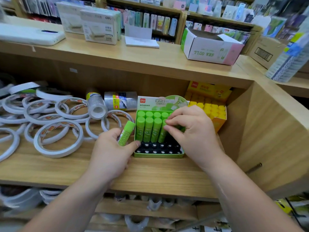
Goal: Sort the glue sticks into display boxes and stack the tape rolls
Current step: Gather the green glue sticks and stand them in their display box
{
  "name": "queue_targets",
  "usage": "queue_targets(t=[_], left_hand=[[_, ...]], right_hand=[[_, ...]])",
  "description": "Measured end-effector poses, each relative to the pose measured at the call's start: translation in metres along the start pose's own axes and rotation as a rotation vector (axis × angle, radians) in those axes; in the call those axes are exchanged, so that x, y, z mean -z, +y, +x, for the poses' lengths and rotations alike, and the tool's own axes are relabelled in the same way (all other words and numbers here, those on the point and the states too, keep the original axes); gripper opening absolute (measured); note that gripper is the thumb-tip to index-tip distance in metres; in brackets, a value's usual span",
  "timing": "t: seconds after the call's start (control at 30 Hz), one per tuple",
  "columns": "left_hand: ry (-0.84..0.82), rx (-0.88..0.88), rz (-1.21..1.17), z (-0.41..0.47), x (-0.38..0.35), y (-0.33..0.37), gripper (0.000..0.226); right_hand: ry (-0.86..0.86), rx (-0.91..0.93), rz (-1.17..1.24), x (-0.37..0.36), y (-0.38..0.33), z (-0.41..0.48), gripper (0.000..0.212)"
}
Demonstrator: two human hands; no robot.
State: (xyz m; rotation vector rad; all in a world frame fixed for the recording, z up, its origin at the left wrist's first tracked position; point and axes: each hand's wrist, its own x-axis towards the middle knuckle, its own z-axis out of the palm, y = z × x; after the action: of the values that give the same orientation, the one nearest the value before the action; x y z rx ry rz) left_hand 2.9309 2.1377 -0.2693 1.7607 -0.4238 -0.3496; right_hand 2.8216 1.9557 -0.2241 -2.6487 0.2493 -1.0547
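A green display box [158, 154] sits on the wooden shelf [66, 166], its back rows filled with upright green glue sticks [148, 129] and its front holes bare. My left hand [108, 153] grips a loose green glue stick [126, 135] just left of the box. My right hand [192, 129] pinches the cap of a green glue stick [164, 129] standing in the box. A yellow display box [215, 113] full of yellow sticks stands behind on the right. Several white tape rolls [56, 138] lie scattered on the left.
Two clear tape packs [120, 101] lie behind the rolls. The shelf's wooden side wall [260, 136] closes the right. On the counter above sit a white "SEA GULL" box [210, 49], boxed goods [100, 29] and a notepad [142, 41]. More tape fills the shelf below.
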Motion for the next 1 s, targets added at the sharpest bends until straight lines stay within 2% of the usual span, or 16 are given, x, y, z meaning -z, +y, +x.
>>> queue_targets(t=[0.3,0.4,0.43,0.47,0.53,0.57,0.67,0.77,0.83,1.0], left_hand=[[-0.005,-0.020,-0.031,-0.002,0.001,0.004,0.014],[0.007,-0.068,-0.141,-0.009,0.005,0.008,0.004],[0.003,-0.076,-0.200,-0.014,0.007,0.010,0.006],[-0.015,-0.069,-0.268,-0.018,0.010,0.011,0.017],[-0.111,-0.041,-0.396,-0.028,0.014,0.015,0.037],[-0.176,-0.046,-0.438,-0.032,0.014,0.018,0.039],[-0.379,-0.136,-0.451,-0.043,0.007,0.030,0.038],[-0.537,-0.245,-0.288,-0.049,-0.006,0.043,0.029],[-0.555,-0.290,-0.207,-0.050,-0.013,0.046,0.021],[-0.466,-0.433,-0.072,-0.051,-0.026,0.045,0.008]], right_hand=[[0.006,-0.058,-0.045,-0.004,-0.012,0.003,0.010],[-0.006,-0.064,-0.071,-0.003,-0.015,0.002,0.009],[-0.008,-0.067,-0.082,-0.001,-0.016,0.001,0.009],[0.000,-0.074,-0.075,0.003,-0.018,-0.001,0.010],[0.058,-0.130,0.039,0.012,-0.026,-0.009,0.014],[0.086,-0.180,0.135,0.017,-0.032,-0.012,0.014],[0.024,-0.392,0.492,0.032,-0.052,-0.020,0.012],[-0.020,-0.503,0.802,0.040,-0.059,-0.023,0.005],[0.024,-0.504,0.796,0.045,-0.053,-0.025,0.004],[0.064,-0.564,0.800,0.054,-0.040,-0.039,0.006]])
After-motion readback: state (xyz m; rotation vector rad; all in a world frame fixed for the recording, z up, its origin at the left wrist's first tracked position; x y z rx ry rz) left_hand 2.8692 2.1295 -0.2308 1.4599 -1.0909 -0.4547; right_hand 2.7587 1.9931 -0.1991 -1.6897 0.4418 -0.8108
